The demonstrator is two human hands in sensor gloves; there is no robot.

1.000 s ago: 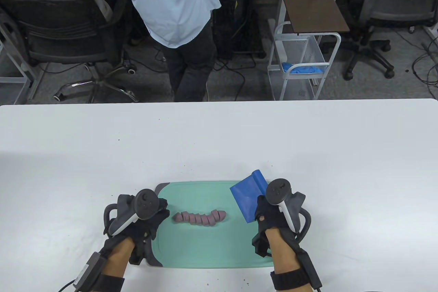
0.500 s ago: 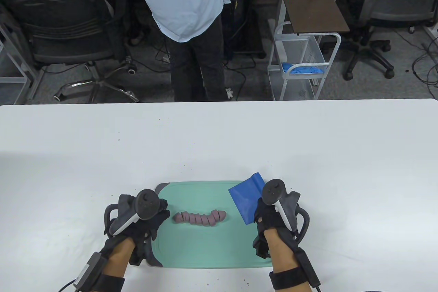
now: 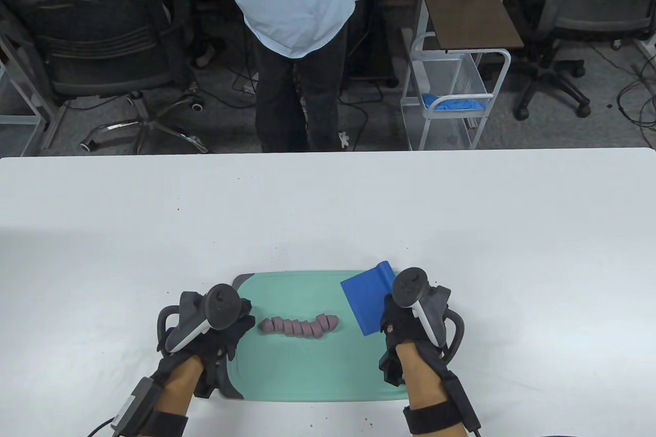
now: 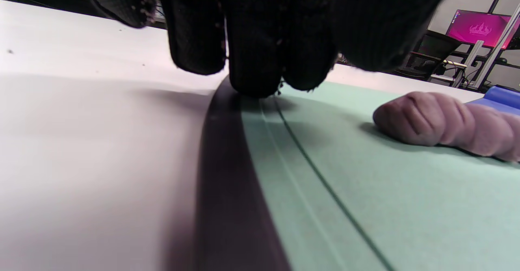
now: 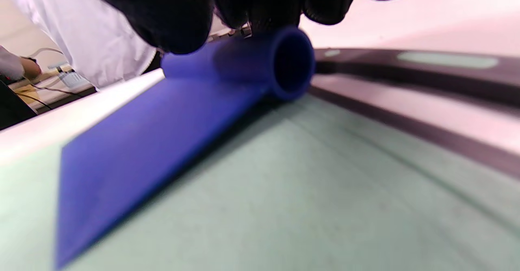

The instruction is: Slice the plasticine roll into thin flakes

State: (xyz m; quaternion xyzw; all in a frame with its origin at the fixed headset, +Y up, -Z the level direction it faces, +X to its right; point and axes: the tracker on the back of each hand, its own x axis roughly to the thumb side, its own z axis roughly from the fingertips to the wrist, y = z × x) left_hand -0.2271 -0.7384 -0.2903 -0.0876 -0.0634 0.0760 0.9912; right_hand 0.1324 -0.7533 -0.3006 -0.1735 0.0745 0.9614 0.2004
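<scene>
A white desk (image 3: 461,211) carries a green cutting board (image 3: 307,370) near its front edge, the edge closest to me. The board has a dark grey rim.

On the board, a little left of its middle, lies the purple plasticine roll (image 3: 299,326). It runs left to right in a gentle curve and is marked across by cuts, so it reads as a row of thick segments touching one another. In the left wrist view its rounded left end (image 4: 410,118) shows several scored lines.

My left hand (image 3: 218,334) sits at the board's left edge, just left of the roll and apart from it. Its gloved fingertips (image 4: 254,76) press down on the dark rim where it meets the green surface. They are bunched together and hold nothing that I can make out.

My right hand (image 3: 405,321) is at the board's right edge, gripping a blue scraper (image 3: 365,304) by its rolled tube handle (image 5: 280,59), with fingers curled over the top. The flat blade (image 5: 142,153) slopes from the handle down toward the board, well apart from the roll's right end. Whether its edge touches the board I cannot tell.
</scene>
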